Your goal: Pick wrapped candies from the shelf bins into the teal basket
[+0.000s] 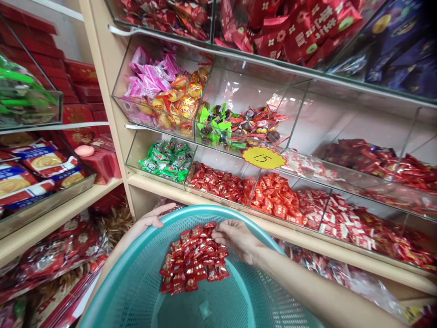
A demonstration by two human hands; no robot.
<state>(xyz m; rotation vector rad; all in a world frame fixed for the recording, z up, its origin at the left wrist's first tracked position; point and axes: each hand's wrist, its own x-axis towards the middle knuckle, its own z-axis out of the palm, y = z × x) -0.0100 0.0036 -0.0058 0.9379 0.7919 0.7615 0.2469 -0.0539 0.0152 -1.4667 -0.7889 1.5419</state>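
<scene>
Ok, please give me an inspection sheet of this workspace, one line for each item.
surface: wooden shelf under the bins; no table seen.
job's things: teal basket holding a pile of red candies.
clutter: nothing seen.
grips: left hand on the basket rim, fingers extended; right hand inside the basket, fingertips on the pile, grip unclear.
cables: nothing seen.
surroundings: clear bins of wrapped sweets, yellow tag reading 15, red boxes at left.

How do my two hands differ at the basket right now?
The left hand lies against the outside of the basket rim, fingers stretched; the right hand reaches inside, fingers curled. The right hand's fingertips touch the red candies; the left hand touches none. Both are bare and at the basket's far edge.
</scene>
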